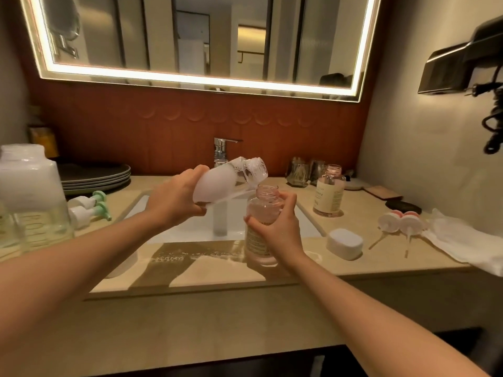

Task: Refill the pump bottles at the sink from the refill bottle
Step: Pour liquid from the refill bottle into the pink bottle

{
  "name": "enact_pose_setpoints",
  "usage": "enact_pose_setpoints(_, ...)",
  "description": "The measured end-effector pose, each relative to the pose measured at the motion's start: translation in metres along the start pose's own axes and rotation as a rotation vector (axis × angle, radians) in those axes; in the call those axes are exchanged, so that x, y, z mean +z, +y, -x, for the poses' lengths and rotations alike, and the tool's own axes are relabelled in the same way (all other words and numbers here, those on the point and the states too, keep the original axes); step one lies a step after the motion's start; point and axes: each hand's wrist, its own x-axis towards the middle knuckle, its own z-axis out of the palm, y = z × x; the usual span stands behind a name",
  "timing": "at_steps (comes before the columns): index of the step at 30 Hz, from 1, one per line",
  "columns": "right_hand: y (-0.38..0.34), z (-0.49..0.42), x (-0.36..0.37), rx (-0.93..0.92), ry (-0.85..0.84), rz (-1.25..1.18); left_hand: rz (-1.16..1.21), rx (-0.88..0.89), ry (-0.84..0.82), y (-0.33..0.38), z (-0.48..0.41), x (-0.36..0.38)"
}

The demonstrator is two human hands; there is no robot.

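My left hand (174, 198) grips a clear refill bottle (226, 180) of white liquid, tipped so its open mouth hangs just above a pink pump bottle (262, 205). My right hand (275, 227) holds that pink bottle upright at the sink's front edge; its neck is open, with no pump on it. A second pink bottle (329, 190), also open, stands on the counter to the right. Two pink pump heads (401, 221) lie further right, and two green-tipped pump heads (89, 206) lie left of the basin.
A white sink (190, 227) with a chrome tap (221, 149) sits behind my hands. Large clear bottles (30, 197) stand at the left by stacked plates (95, 175). A white soap-like block (344, 243), a cloth (462, 240) and glasses (299, 171) occupy the right counter.
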Motion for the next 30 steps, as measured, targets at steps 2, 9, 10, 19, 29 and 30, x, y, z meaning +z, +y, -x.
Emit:
enact_pose_setpoints(2, 0.000, 0.000, -0.001, -0.004, -0.004, 0.000, -0.062, 0.035, 0.019, -0.002, -0.003, -0.005)
enact_pose_setpoints(9, 0.001, 0.000, -0.001, -0.019, -0.001, 0.018, -0.215, 0.121, 0.051, -0.007, -0.009, -0.018)
enact_pose_setpoints(10, 0.001, 0.001, -0.002, -0.021, -0.004, 0.017, -0.233, 0.130, 0.052, -0.008, -0.009, -0.019)
enact_pose_setpoints(19, 0.003, 0.001, -0.002, -0.037, -0.004, 0.019, -0.354, 0.228, 0.071, -0.008, -0.015, -0.028)
enact_pose_setpoints(29, 0.001, 0.002, -0.003, -0.021, -0.002, 0.032, -0.450, 0.249, 0.058, -0.005, -0.020, -0.039)
enact_pose_setpoints(30, 0.001, 0.003, -0.003, -0.019, -0.001, 0.034, -0.454, 0.250, 0.058, -0.005, -0.021, -0.040)
